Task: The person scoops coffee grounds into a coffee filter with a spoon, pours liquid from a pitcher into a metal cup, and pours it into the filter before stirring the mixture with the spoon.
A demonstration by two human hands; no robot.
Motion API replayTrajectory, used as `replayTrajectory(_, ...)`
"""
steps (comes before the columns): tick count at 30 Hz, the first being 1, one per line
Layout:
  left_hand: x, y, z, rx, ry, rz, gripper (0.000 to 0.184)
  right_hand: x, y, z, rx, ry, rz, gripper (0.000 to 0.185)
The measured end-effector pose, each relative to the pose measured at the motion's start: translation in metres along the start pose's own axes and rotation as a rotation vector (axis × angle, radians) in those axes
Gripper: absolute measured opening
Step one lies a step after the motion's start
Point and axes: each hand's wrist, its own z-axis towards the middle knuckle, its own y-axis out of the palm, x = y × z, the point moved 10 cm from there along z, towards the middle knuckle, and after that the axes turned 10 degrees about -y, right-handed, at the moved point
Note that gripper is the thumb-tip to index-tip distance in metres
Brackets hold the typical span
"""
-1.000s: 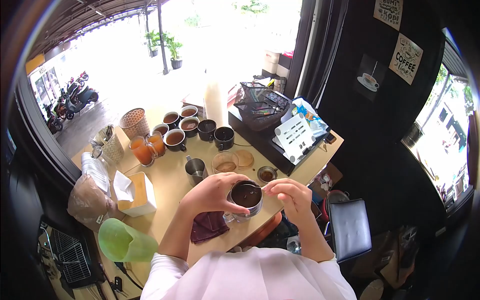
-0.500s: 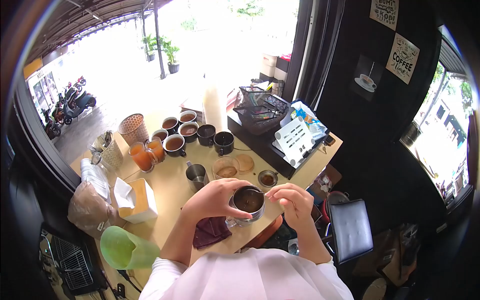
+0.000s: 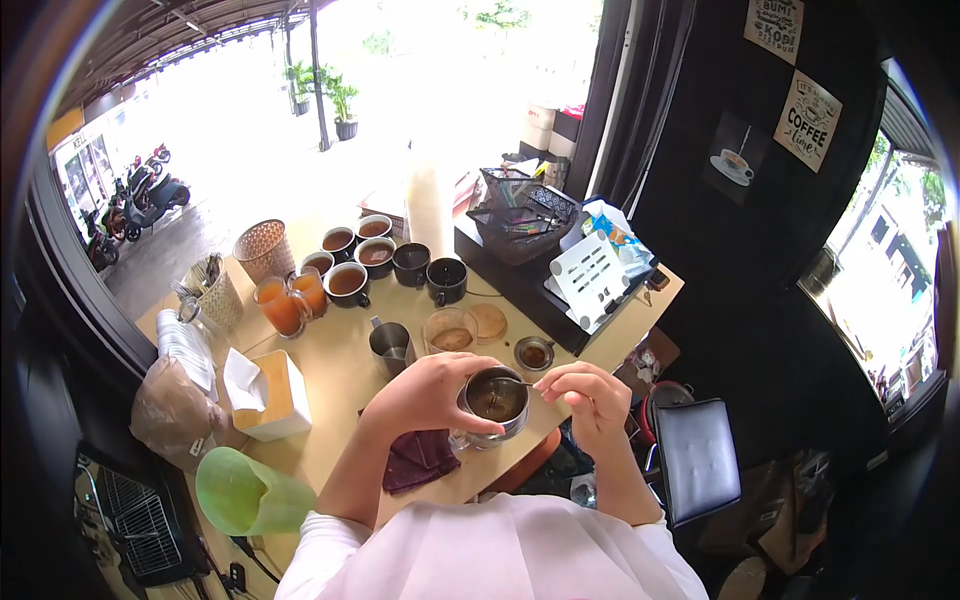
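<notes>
My left hand [image 3: 428,396] curls its thumb and fingers around a round metal-rimmed vessel [image 3: 497,394] with dark brown coffee in it. Beneath the vessel a clear glass base [image 3: 500,440] shows, partly hidden. Pinched in my right hand [image 3: 588,402] is a thin metal spoon [image 3: 529,384], its far end inside the vessel at the right rim. A folded dark maroon cloth [image 3: 420,462] lies by my left wrist. Just beyond my hands stand a steel pitcher [image 3: 390,345], a clear tub [image 3: 449,332] with brown powder, and a small metal dish [image 3: 534,354] of dark grounds.
Several black cups [image 3: 347,286], some filled with brown drink, and two orange-drink glass mugs [image 3: 280,308] stand farther back. A tissue box [image 3: 275,395] and green pitcher [image 3: 250,493] are left. A black mesh organizer [image 3: 525,225] and white card [image 3: 588,282] sit right. A chair [image 3: 702,455] stands beyond the table.
Both hands keep their hold on the vessel and spoon. The coffee's surface looks lighter and more reflective, and the view has shifted slightly.
</notes>
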Motion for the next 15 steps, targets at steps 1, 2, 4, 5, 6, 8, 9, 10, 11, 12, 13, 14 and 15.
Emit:
replayTrajectory(1, -0.0013, 0.0005, -0.0003, 0.007, 0.005, 0.000, 0.065, 0.0011, -0.0004, -0.0003, 0.006, 0.012, 0.017, 0.016)
replayTrajectory(2, -0.0020, 0.0003, -0.0006, 0.015, 0.009, -0.001, 0.065, 0.0021, -0.0006, -0.0012, 0.011, 0.025, 0.035, 0.017)
replayTrajectory(4, -0.0014, -0.0003, -0.0005, 0.008, 0.004, 0.001, 0.065, 0.0031, -0.0002, -0.0015, 0.011, 0.031, 0.034, 0.017)
replayTrajectory(5, -0.0010, -0.0003, -0.0003, 0.004, 0.003, 0.002, 0.064, 0.0031, 0.0002, -0.0009, 0.008, 0.023, 0.014, 0.018)
replayTrajectory(6, -0.0012, 0.0000, -0.0002, 0.002, 0.001, 0.001, 0.065, 0.0030, 0.0003, -0.0007, 0.004, 0.015, -0.007, 0.018)
replayTrajectory(8, -0.0016, 0.0003, -0.0001, -0.002, -0.002, 0.000, 0.065, 0.0034, 0.0019, -0.0021, -0.006, 0.014, 0.016, 0.019)
replayTrajectory(9, -0.0015, 0.0003, -0.0001, -0.006, -0.004, -0.002, 0.065, 0.0035, 0.0028, -0.0024, -0.011, 0.014, 0.028, 0.019)
replayTrajectory(10, -0.0014, 0.0003, -0.0003, -0.010, -0.006, -0.003, 0.065, 0.0038, 0.0017, -0.0022, 0.004, 0.021, 0.038, 0.020)
replayTrajectory(11, -0.0014, 0.0005, -0.0003, -0.014, -0.008, -0.004, 0.066, 0.0035, 0.0005, -0.0017, 0.019, 0.028, 0.047, 0.020)
replayTrajectory(12, -0.0016, 0.0005, -0.0002, -0.012, -0.008, 0.001, 0.066, 0.0038, -0.0007, -0.0015, 0.034, 0.035, 0.056, 0.020)
replayTrajectory(13, -0.0019, 0.0005, -0.0001, -0.010, -0.008, 0.006, 0.066, 0.0029, 0.0000, -0.0010, 0.020, 0.021, 0.033, 0.020)
replayTrajectory(14, -0.0021, 0.0004, 0.0000, -0.007, -0.007, 0.011, 0.066, 0.0024, 0.0007, -0.0004, 0.005, 0.007, 0.011, 0.020)
replayTrajectory(15, -0.0019, 0.0003, 0.0000, -0.008, -0.005, 0.005, 0.066, 0.0018, 0.0016, 0.0000, -0.010, -0.007, -0.012, 0.020)
